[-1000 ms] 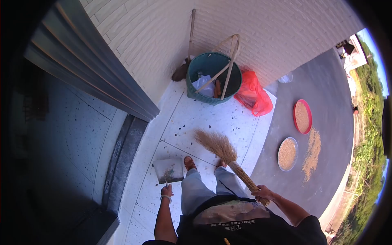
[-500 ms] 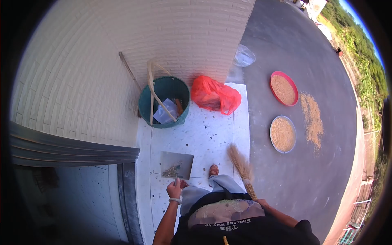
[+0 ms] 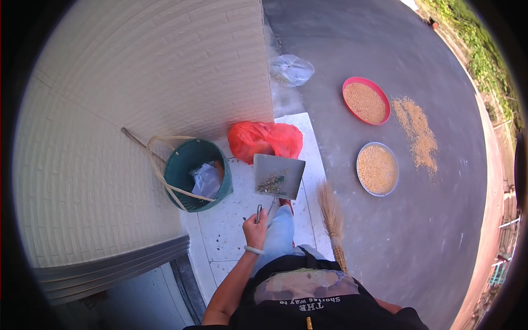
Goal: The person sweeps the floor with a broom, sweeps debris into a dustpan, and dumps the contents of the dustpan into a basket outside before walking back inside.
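My left hand (image 3: 255, 231) is closed around the handle of a grey dustpan (image 3: 291, 171). Small dirt and debris (image 3: 271, 184) lie in the pan, which is in front of the red plastic bag (image 3: 266, 141). On my right side a straw broom (image 3: 331, 212) points forward, bristles away from me. Its handle end runs behind my black shirt, where my right hand is hidden; only part of that forearm shows. Left of the dustpan stands a green bucket (image 3: 225, 190) with a pale strap handle and a crumpled clear plastic bag (image 3: 207, 180) inside.
A tiled wall (image 3: 165, 71) rises ahead and left, with a stick (image 3: 135, 137) leaning there. On the grey concrete to the right are a red tray of grain (image 3: 388, 113), a pale-rimmed tray of grain (image 3: 396, 184), spilled grain (image 3: 416, 132) and a clear plastic bag (image 3: 294, 70).
My left hand has carried the dustpan forward and right, from the floor tiles to in front of the red bag. The bucket now appears closer. My right hand has gone out of sight behind my shirt.
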A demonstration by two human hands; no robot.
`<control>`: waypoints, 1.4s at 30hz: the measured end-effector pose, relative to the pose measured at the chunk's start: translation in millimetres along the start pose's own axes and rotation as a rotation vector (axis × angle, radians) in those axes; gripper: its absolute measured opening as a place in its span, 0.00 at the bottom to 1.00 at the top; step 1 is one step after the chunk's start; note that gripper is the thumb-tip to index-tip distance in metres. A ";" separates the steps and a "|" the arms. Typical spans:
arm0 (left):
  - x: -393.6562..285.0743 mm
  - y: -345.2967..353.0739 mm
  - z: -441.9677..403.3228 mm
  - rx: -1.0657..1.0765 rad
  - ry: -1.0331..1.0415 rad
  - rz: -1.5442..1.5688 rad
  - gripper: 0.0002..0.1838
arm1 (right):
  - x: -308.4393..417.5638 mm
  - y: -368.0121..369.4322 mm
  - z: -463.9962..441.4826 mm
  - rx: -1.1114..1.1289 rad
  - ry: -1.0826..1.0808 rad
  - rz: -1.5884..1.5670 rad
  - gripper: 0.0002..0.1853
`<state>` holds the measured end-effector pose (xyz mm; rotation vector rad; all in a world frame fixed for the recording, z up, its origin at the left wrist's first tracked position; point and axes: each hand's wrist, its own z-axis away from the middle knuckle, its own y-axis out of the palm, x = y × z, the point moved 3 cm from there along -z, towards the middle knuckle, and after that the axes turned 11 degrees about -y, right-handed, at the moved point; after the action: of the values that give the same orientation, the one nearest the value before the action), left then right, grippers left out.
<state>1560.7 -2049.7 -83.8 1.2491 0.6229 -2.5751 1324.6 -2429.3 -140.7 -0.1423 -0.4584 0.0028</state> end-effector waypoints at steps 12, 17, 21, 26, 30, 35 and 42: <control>-183.4 233.7 -226.9 0.123 0.096 0.135 0.20 | 189.4 5.9 -115.3 -0.125 -0.025 -0.164 0.11; -254.2 319.0 -307.4 0.093 -0.074 0.192 0.21 | 292.1 10.5 -121.5 -0.162 -0.080 -0.411 0.11; -281.1 373.2 -393.7 0.025 -0.123 0.157 0.21 | 358.3 -0.9 -163.4 -0.120 -0.010 -0.453 0.11; -290.9 435.0 -516.0 -0.028 -0.183 0.173 0.20 | 431.7 -28.1 -245.2 -0.116 0.087 -0.303 0.11; -300.6 474.3 -587.8 0.138 -0.307 0.137 0.23 | 488.9 -55.0 -281.0 -0.081 0.183 -0.178 0.13; -293.4 497.2 -646.8 0.081 -0.484 0.279 0.24 | 512.3 -82.3 -312.4 -0.069 0.162 -0.067 0.13; -289.3 504.0 -706.5 0.047 -0.529 0.337 0.22 | 544.4 -99.6 -332.0 -0.036 0.314 0.059 0.15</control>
<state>2415.4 -2170.8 -386.6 0.5691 0.2212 -2.4775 1956.4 -2554.3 -181.6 -0.1878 -0.1410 0.0303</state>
